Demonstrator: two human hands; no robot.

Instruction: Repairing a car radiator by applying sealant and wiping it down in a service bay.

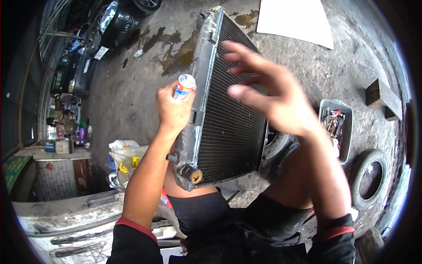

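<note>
Rough grey concrete floor [118, 88], with dark wet stains near the middle, spreads through what appears to be a repair yard; a dark car [116, 24] stands at the upper left. On this floor a white sheet [294, 22] lies flat, well apart from the person.

Directly before the person, who seems to sit low, is the radiator [235, 127], with its finned face turned upward and toward the right. Its near end is by the left thigh [198, 209]; whether it leans there cannot be told, but such a place probably lets both hands reach it easily.

Left hand [173, 108] is closed around a small tube [184, 84], white with orange and blue marking, and holds it with the round pale end up, just beside the radiator's plastic side tank [198, 81]. Perhaps this grip keeps the tube steady; its lower end is hidden by the hand.

Right hand [274, 94] is open and holds nothing, its fingers spread and blurred above the fins. Whether it touches them is not clear.

At the right, a grey bin [347, 132] with tools stands near this arm, probably for convenient reach, and a tyre [355, 187] lies beside it.
</note>
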